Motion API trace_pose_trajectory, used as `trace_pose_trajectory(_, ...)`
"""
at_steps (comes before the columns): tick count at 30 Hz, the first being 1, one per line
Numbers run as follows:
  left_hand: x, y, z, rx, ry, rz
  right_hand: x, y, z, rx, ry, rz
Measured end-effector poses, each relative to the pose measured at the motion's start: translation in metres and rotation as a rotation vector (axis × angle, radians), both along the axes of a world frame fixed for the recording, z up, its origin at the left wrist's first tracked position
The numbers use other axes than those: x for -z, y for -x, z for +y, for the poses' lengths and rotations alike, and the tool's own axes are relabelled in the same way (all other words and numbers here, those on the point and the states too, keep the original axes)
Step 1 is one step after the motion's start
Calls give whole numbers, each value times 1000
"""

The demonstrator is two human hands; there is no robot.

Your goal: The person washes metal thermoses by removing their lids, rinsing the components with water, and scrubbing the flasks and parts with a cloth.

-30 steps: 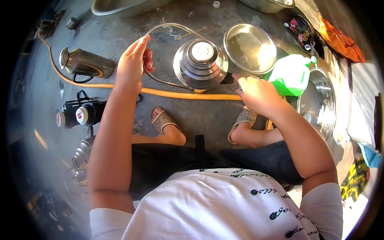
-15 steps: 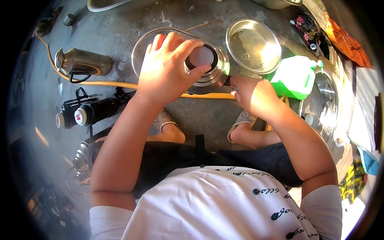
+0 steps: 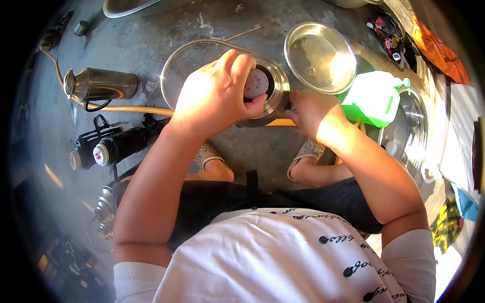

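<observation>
Between my feet and a round metal basin rim (image 3: 162, 76) stands a steel vacuum flask (image 3: 281, 83), seen from above. My left hand (image 3: 214, 93) is closed around the round, pale-topped cap (image 3: 256, 83) at its mouth, thumb on the near side and fingers on the far side. Part of the cap is hidden by those fingers. On the flask's right side, my right hand (image 3: 316, 113) is closed at the dark handle, which its fingers mostly cover.
A second steel flask (image 3: 103, 84) lies at the left, with black flasks (image 3: 121, 147) nearer me. To the right are a steel bowl (image 3: 321, 58), a green-and-white jug (image 3: 374, 98) and a large metal basin (image 3: 422, 136). A yellow hose (image 3: 136, 109) crosses the floor.
My left hand has turned slightly and shifted down with the cap, whose top now shows a speckled face. My right hand has barely moved and stays at the handle.
</observation>
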State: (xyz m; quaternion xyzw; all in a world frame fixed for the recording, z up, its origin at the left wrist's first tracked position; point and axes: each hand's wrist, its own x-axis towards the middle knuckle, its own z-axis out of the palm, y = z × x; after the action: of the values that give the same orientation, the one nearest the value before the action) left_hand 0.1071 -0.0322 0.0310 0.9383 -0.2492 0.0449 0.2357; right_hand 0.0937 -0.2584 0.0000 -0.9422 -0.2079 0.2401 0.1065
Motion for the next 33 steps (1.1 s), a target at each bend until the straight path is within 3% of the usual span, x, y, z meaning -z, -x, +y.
trace_pose_trajectory(23,9,2,4,-51,131,92,2,-12,1,42,56,183)
trace_pose_trajectory(33,18,6,8,-28,178,9,-3,-13,0,-7,92,219)
